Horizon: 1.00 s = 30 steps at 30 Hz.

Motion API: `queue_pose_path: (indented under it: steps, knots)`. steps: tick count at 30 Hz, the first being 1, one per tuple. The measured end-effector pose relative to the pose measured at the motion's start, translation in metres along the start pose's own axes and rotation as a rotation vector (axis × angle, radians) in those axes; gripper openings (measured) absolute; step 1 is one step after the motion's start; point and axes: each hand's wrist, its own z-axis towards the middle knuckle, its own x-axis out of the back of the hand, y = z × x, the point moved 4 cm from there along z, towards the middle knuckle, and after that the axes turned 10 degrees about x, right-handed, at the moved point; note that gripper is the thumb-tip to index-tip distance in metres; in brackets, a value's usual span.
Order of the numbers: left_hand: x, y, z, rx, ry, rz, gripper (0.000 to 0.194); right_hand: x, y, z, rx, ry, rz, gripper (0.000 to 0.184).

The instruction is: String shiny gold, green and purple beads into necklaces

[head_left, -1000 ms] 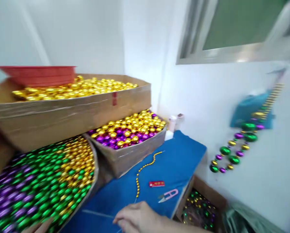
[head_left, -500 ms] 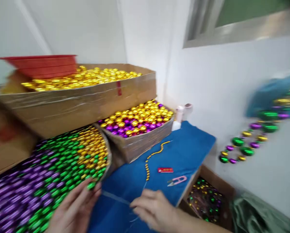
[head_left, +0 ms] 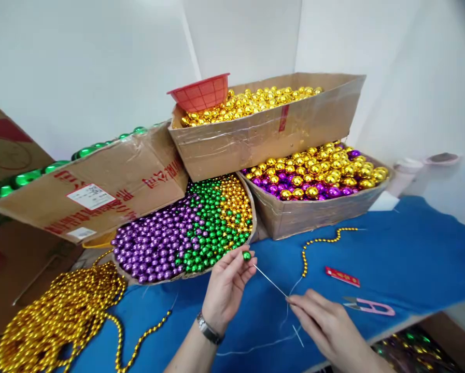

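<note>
My left hand (head_left: 225, 287), with a watch on its wrist, pinches a shiny green bead (head_left: 247, 256) between thumb and fingers. My right hand (head_left: 325, 318) is closed on one end of a long thin needle (head_left: 270, 281). The needle's far tip reaches the bead; whether it is inside the hole I cannot tell. White thread (head_left: 255, 350) trails below my hands over the blue cloth (head_left: 422, 254). Beyond my right hand lies a short string of small gold beads (head_left: 304, 255), its thread running toward my fingers.
Behind stands a tray of purple, green and gold beads (head_left: 193, 238), among cardboard boxes (head_left: 313, 215) of larger beads. A red basket (head_left: 201, 93) sits on the upper box. Heaped gold bead strands (head_left: 57, 316) lie left; pink thread snips (head_left: 376, 306) and a red packet (head_left: 341, 276) lie right.
The view has swung left, bringing the gold strands and the left box into sight and losing the hanging garland. Both hands keep their hold, the green bead still in the left.
</note>
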Motion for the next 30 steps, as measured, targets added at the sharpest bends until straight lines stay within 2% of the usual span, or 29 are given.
queue_pose_path:
  steps: [9,13,16,19,22,23,24,26,30]
  knots:
    - [-0.003,-0.003,0.000,-0.044,0.003,0.120,0.021,-0.006,0.007,0.003,-0.021,-0.015,0.009,0.027]
    - [-0.023,0.003,-0.001,-0.076,-0.096,0.316,0.033,-0.002,0.011,0.011,-0.002,0.109,0.003,0.024]
    - [-0.049,0.023,0.007,-0.190,-0.151,0.497,0.033,0.007,0.017,0.015,0.026,0.211,0.003,0.020]
    - [-0.083,0.054,0.036,-0.418,-0.119,0.759,0.030,0.015,0.025,0.015,0.037,0.244,-0.003,0.017]
    - [-0.125,0.077,0.084,-0.670,-0.052,1.340,0.031,0.020,0.033,0.013,0.035,0.235,-0.016,0.016]
    - [-0.138,0.081,0.102,-0.707,-0.032,1.559,0.032,0.020,0.035,0.013,0.032,0.221,-0.027,0.016]
    - [-0.149,0.084,0.119,-0.714,-0.033,1.686,0.031,0.020,0.036,0.013,0.027,0.204,-0.041,0.016]
    - [-0.168,0.088,0.147,-0.690,-0.085,1.806,0.027,0.019,0.038,0.013,0.011,0.207,-0.079,0.017]
    - [-0.183,0.087,0.179,-0.673,-0.301,1.906,0.028,0.013,0.053,0.014,-0.043,0.398,-0.224,0.024]
